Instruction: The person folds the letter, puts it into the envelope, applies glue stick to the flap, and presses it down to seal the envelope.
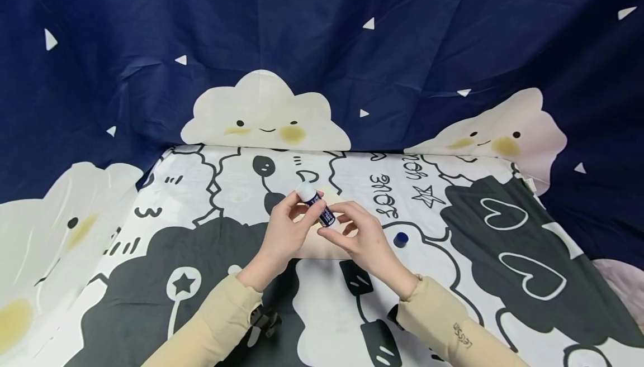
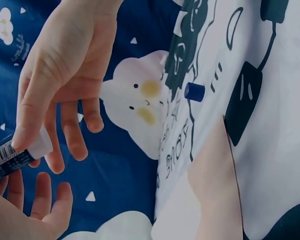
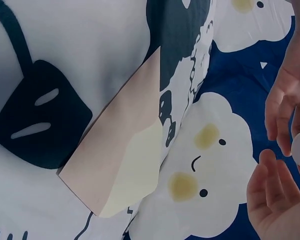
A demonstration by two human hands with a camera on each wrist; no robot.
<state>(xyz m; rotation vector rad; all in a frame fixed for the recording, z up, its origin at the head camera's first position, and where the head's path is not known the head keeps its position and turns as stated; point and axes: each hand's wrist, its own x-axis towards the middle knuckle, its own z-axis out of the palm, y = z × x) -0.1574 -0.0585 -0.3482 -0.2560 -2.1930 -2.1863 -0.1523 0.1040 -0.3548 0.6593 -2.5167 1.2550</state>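
An uncapped glue stick with a dark blue label is held tilted between both hands above the table. My left hand grips its body, thumb across the label, with the pale whitish end pointing up and left. The thumb and index finger of my right hand pinch the lower end. Its white base shows by the right thumb in the left wrist view. Beneath the hands lies a pale pink paper piece with a cream-yellow piece on it. The blue cap stands apart, right of the right hand.
A black-and-white cartoon cloth covers the table. Dark blue fabric with white clouds and triangles hangs behind and around it. A small dark object lies near the left sleeve, partly hidden.
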